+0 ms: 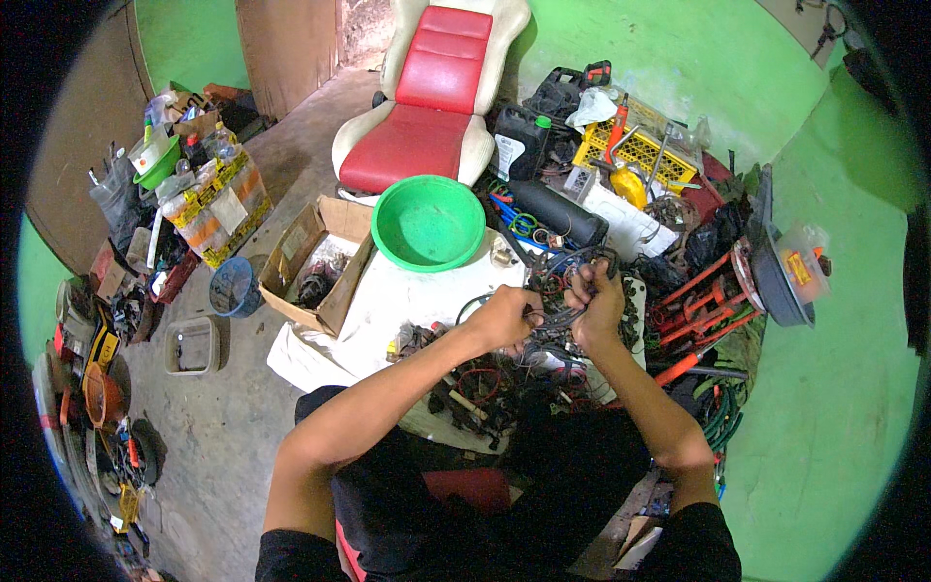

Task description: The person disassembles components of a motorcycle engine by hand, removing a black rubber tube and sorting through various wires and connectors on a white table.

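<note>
1. Clenching black cables point(560, 318) in left hand point(514, 317) and right hand point(598, 308) alike, just over the far part of a tangle of wires point(485, 383); gripped at two points, perhaps to keep limp strands from slumping.
2. Heaped on a creased white sheet point(315, 354), seemingly for close reach: thin, flexible, mostly dark, with red strands among them.
3. Placed beyond, probably handy for loose parts: smooth, round green plastic basin point(429, 228), beside worn, open-topped cardboard box point(351, 291).

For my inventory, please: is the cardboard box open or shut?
Open: the cardboard box stands uncovered, with a dark part visible inside.
</note>
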Available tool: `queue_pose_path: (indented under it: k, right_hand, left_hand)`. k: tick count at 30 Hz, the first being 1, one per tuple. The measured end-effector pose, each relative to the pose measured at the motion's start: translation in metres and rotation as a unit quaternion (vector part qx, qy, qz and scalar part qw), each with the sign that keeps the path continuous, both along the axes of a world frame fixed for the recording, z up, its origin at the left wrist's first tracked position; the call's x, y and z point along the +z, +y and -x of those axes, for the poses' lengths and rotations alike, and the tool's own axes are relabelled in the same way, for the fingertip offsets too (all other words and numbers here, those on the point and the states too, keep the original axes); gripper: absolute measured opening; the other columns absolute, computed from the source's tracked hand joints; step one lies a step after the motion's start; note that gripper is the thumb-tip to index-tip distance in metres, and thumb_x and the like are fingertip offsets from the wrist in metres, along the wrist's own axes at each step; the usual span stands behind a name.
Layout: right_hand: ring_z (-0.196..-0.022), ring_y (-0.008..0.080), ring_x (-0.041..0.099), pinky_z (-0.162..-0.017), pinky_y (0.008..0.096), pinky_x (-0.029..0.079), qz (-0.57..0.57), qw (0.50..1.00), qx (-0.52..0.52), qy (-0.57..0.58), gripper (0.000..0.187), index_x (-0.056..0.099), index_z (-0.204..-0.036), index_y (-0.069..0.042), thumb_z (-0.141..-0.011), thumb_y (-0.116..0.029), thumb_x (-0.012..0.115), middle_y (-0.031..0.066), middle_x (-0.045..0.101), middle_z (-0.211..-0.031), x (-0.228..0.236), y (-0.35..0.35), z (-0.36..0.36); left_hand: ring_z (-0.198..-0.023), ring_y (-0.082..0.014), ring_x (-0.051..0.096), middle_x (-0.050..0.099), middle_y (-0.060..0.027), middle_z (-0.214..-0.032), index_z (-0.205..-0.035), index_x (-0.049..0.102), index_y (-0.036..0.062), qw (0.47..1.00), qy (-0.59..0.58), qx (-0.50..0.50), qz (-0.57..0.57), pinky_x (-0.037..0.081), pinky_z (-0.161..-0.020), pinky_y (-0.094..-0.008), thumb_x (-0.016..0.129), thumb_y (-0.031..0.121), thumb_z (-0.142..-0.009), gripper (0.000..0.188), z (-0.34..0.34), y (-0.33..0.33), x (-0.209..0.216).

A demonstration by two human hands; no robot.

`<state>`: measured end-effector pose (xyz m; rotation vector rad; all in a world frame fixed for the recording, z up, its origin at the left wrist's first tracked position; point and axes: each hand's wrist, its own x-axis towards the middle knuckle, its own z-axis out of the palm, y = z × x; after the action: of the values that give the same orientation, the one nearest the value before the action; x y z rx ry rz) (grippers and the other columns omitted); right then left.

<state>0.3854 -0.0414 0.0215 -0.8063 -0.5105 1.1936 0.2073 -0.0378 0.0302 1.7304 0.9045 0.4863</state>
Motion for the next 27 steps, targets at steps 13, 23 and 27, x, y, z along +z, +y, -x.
queue_pose_path:
  k: [13,23,27]
  right_hand:
    - [-0.050,0.0090,0.036,-0.041,0.0237,0.025,-0.004,1.000,0.019,0.012,0.017,0.040,-0.098,-0.017,-0.095,-0.028,0.053,-0.0014,0.047,-0.073,0.010,0.000,-0.003]
    - [-0.047,0.0066,0.031,-0.039,0.0204,0.022,0.038,0.975,0.210,-0.058,0.018,0.043,-0.104,-0.017,-0.097,-0.032,0.049,-0.0027,0.040,-0.069,0.017,-0.009,0.001]
    - [-0.047,0.0071,0.032,-0.038,0.0208,0.022,0.029,0.984,0.166,-0.049,0.019,0.043,-0.101,-0.016,-0.097,-0.033,0.049,-0.0029,0.041,-0.069,0.020,-0.007,0.002]
  left_hand:
    - [-0.062,-0.0153,0.060,0.063,-0.0079,-0.078,-0.096,0.059,0.0008,0.936,-0.155,0.130,0.288,0.052,-0.050,-0.0274,0.072,0.007,-0.078,0.023,-0.005,0.008,-0.024]
    - [-0.071,-0.0252,0.060,0.065,-0.0143,-0.080,-0.090,0.063,0.0018,0.931,-0.087,0.353,0.007,0.048,-0.067,-0.0365,0.062,0.004,-0.073,0.017,0.003,0.031,-0.024]
    - [-0.076,-0.0347,0.062,0.063,-0.0220,-0.081,-0.089,0.059,0.0007,0.925,0.029,0.308,-0.220,0.048,-0.070,-0.0413,0.065,0.009,-0.076,0.016,0.028,0.049,-0.022]
